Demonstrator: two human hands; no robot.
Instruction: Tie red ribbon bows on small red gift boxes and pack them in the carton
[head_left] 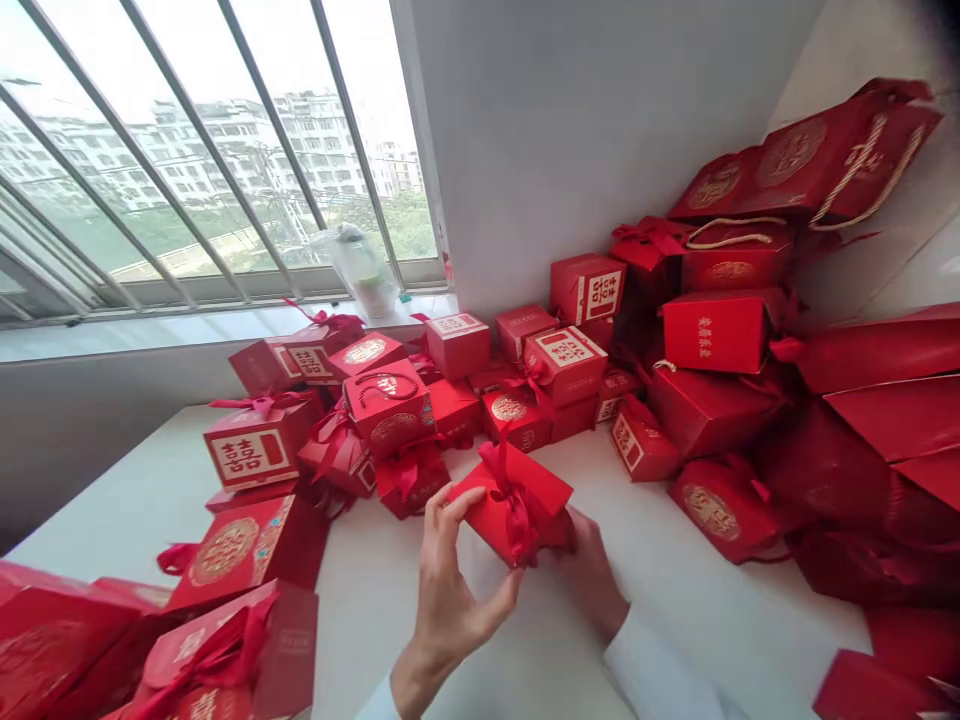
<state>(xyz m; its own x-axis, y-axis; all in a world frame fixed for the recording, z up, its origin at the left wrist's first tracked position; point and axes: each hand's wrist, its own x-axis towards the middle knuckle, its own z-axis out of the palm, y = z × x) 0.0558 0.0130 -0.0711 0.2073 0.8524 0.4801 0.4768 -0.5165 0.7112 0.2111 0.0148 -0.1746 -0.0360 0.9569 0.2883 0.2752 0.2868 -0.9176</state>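
Observation:
A red gift box [551,490] with a ribbon bow [516,505] tied on top is held tilted above the white table, near the middle of the view. My left hand [454,580] grips its left side, fingers along the upper edge and thumb by the front corner under the bow. At the box's right side, my right hand [592,575] supports it from the side and below; most of its fingers are hidden behind the box. Just beyond the held box lies a dark red ribboned box [412,478].
Several red boxes with gold and white labels are stacked across the back of the white table [375,600]. Large red boxes [225,650] stand at the left, and a heap with a rope-handled bag [870,150] rises at the right. A clear plastic container [364,275] sits on the barred window's sill.

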